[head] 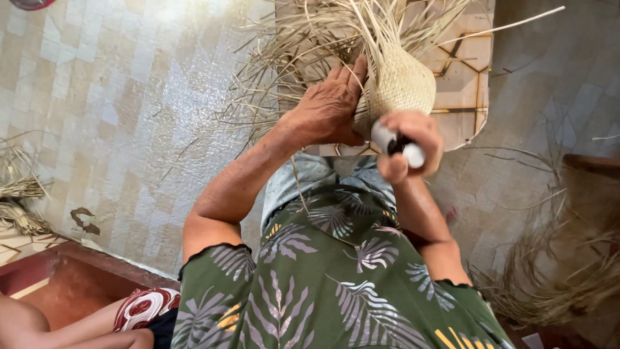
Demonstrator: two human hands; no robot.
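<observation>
Tiled floor (116,97): pale mottled tiles, filling most of the view, sunlit at upper left.

Low table (465,71): patterned tiled top with a rounded corner, set at upper centre-right above the person's lap; it bears the woven piece.

Green leaf-print garment (323,284): worn by the person, filling the lower centre.

Loose dry straw heap (562,271): on the floor at lower right, well apart from the hands. A second, smaller bundle of straw (19,200) lies at the far left edge.

Red step (71,284): lower left corner, beside another person's bare limb (39,326) and patterned red-and-white cloth (145,307).

Woven straw piece (403,84): a rounded, tightly plaited basket-like form on the table edge, with long unwoven strands fanning upward and leftward from it.

Left hand (329,106): fingers stretched out and pressed flat against the woven piece's left side, steadying it.

Right hand (413,145): just below the woven piece, fingers curled shut around a small tool.

Small tool (397,143): white cylindrical ends with a dark middle, blurred; its kind cannot be told.
</observation>
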